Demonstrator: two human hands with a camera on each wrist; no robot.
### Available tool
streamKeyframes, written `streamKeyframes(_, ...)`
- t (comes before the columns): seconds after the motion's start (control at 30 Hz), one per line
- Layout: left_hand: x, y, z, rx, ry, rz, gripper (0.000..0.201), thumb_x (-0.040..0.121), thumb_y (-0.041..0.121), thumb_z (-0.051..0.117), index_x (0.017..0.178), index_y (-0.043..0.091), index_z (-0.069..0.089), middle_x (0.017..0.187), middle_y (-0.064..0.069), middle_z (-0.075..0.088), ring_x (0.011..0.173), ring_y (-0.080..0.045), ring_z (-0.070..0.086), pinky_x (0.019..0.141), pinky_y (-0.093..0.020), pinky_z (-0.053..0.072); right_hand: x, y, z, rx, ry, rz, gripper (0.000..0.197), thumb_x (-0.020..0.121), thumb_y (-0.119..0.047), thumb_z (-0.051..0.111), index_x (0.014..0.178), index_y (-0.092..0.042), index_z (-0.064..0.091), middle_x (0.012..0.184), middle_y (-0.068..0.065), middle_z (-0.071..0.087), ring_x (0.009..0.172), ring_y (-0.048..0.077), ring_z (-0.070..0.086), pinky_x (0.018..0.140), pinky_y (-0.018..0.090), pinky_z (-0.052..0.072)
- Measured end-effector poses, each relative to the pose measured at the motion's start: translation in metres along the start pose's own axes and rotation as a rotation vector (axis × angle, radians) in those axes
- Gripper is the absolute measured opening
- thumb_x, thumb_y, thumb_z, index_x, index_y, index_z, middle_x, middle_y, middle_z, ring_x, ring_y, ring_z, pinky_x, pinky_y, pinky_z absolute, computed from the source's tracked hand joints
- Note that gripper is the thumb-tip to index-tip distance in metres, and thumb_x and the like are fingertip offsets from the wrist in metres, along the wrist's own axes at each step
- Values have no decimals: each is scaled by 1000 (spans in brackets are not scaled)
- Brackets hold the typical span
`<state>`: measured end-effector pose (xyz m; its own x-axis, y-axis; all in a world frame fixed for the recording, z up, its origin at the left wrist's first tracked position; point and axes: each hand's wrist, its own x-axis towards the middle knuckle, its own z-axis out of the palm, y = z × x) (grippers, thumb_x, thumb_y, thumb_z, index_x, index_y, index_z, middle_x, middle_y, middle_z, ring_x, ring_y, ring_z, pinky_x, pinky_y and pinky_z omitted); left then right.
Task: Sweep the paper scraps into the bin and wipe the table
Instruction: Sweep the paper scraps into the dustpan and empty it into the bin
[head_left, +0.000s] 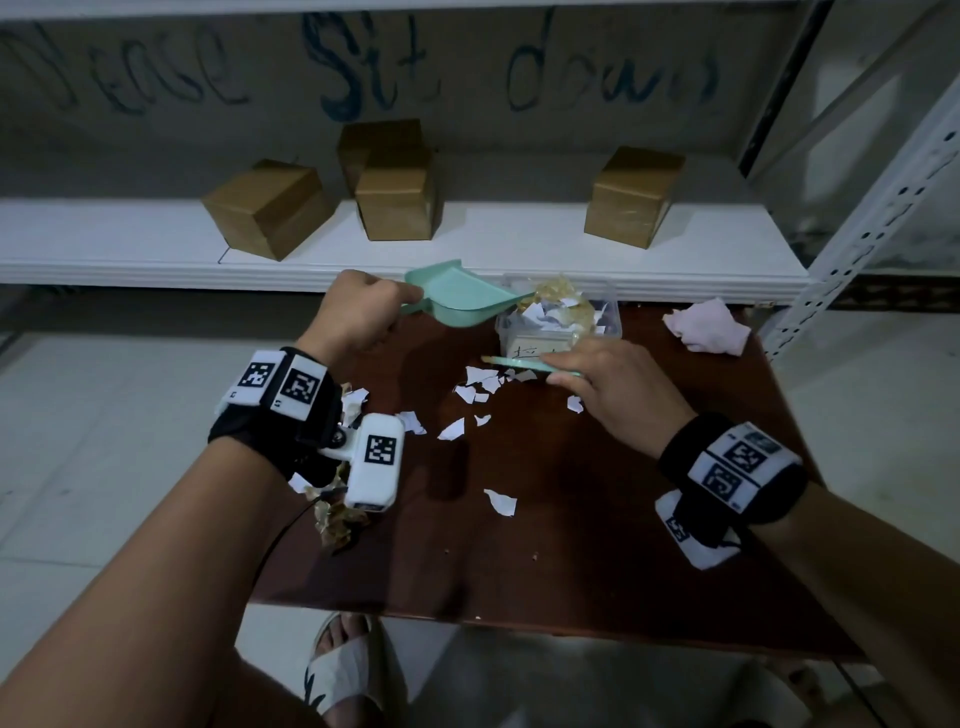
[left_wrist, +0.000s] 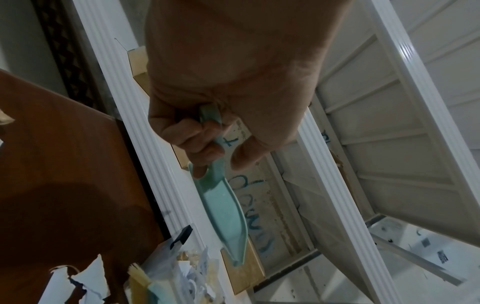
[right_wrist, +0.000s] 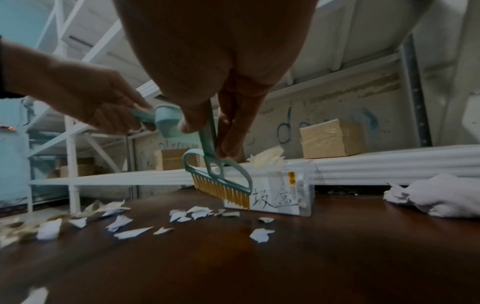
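Observation:
My left hand (head_left: 358, 317) grips the handle of a mint-green dustpan (head_left: 462, 296), tilted with its lip over the clear plastic bin (head_left: 608, 325), which holds paper scraps. In the left wrist view the fingers (left_wrist: 192, 142) curl round the dustpan (left_wrist: 223, 207) handle. My right hand (head_left: 608, 384) pinches the handle of a small mint brush (right_wrist: 223, 181) with yellow bristles, held just above the table in front of the bin (right_wrist: 298, 197). White paper scraps (head_left: 478, 389) lie scattered on the dark brown table (head_left: 571, 519), more near the left edge (head_left: 337, 514).
A crumpled pinkish-white cloth (head_left: 706, 327) lies at the table's far right corner. A white shelf (head_left: 467, 244) behind the table carries several cardboard boxes (head_left: 267, 208). A metal rack upright (head_left: 872, 208) stands at the right. My sandalled foot (head_left: 348, 660) shows below the table's near edge.

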<state>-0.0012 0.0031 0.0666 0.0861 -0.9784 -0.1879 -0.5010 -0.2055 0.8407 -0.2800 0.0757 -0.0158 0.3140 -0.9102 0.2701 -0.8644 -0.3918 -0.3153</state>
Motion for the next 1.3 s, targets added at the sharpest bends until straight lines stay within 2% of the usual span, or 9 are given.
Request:
streamKeyframes(0.13,0,0,3,37,-8,11,31,94,28,68,69,12,60,50,2,50,28,-4,39,36,-15,29,-1,-15,21,-24,-17,-29,32,102,-30,62,130,-18,72,92,5,67,88,27,63,70,36,48)
streamKeyframes(0.3,-1,0,6,22,-19,24,26,93,30,69,77,10,66,54,2,51,35,-7,41,43,-21,32,2,-26,40,-25,52,30,29,98,-22,70,123,-9,74,86,12,66,82,34,64,68,40,52)
streamKeyframes(0.5,0,-1,8,54,-23,36,28,90,35,70,83,8,73,58,1,54,45,-13,44,48,-23,33,7,-38,51,62,-125,78,34,102,-29,62,126,-7,71,108,14,67,102,32,61,90,45,51)
streamKeyframes(0.63,0,-1,8,59,-27,39,30,91,34,69,87,5,74,57,0,53,46,-14,43,47,-23,33,6,-41,51,103,-249,71,43,103,-33,61,140,-12,63,125,10,62,114,27,55,101,37,44)
streamKeyframes(0.73,1,-3,7,58,-29,41,28,90,34,70,83,8,72,60,-1,54,49,-16,45,50,-24,35,5,-38,44,142,-305,53,43,102,-31,63,143,-17,62,124,4,61,117,22,53,103,35,43)
streamKeyframes(0.87,1,-4,6,57,-24,51,26,90,33,70,80,10,71,60,-2,53,48,-17,43,50,-24,34,1,-34,28,170,-371,9,39,101,-27,64,140,-25,65,113,-6,61,110,15,54,96,34,44)
streamKeyframes(0.97,3,-4,7,61,-24,48,27,89,35,71,80,10,71,61,-2,55,49,-17,45,51,-24,35,-1,-30,13,127,-427,-37,35,100,-26,65,134,-29,69,106,-5,63,105,15,56,95,37,46)
streamKeyframes(1.1,1,-2,11,78,-44,56,28,91,33,70,74,10,69,58,-2,53,48,-17,45,50,-23,36,-5,-21,-8,186,-408,-69,25,94,-19,73,117,-28,80,88,-14,63,86,5,58,81,34,51)
streamKeyframes(1.3,2,0,16,112,-63,70,29,91,32,71,79,6,71,63,-5,56,54,-19,48,53,-25,38,-8,0,-30,220,-375,-40,21,84,-8,79,88,-28,84,79,-13,68,76,5,64,70,40,57)
